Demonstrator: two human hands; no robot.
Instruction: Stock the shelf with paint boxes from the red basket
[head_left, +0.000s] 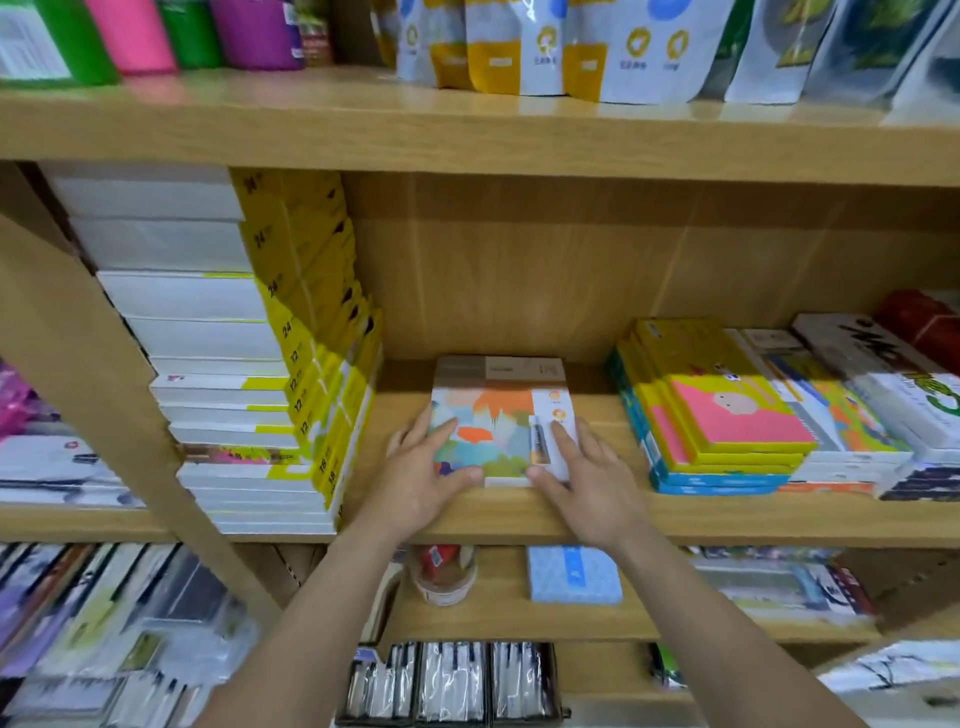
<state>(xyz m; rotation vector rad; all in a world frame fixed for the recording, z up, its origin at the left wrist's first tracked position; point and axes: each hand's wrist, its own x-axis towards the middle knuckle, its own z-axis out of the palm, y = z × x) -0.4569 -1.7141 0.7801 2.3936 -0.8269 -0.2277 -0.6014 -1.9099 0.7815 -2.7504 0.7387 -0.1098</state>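
9 o'clock of box: white-and-yellow box stack (249, 364) stood close | my left hand (421, 478) lay flat, fingers straight, on paint box (498, 421) mid-shelf (519, 514) | my right hand (587, 483) likewise, thumb at front edge | 3 o'clock: pink-yellow box stack (727, 415)

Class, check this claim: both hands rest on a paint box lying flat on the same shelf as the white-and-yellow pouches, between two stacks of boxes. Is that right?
Wrong shelf. The head view shows the paint box lying flat one shelf below the pouches, under the left hand and right hand, between the white-and-yellow stack and the colourful stack.
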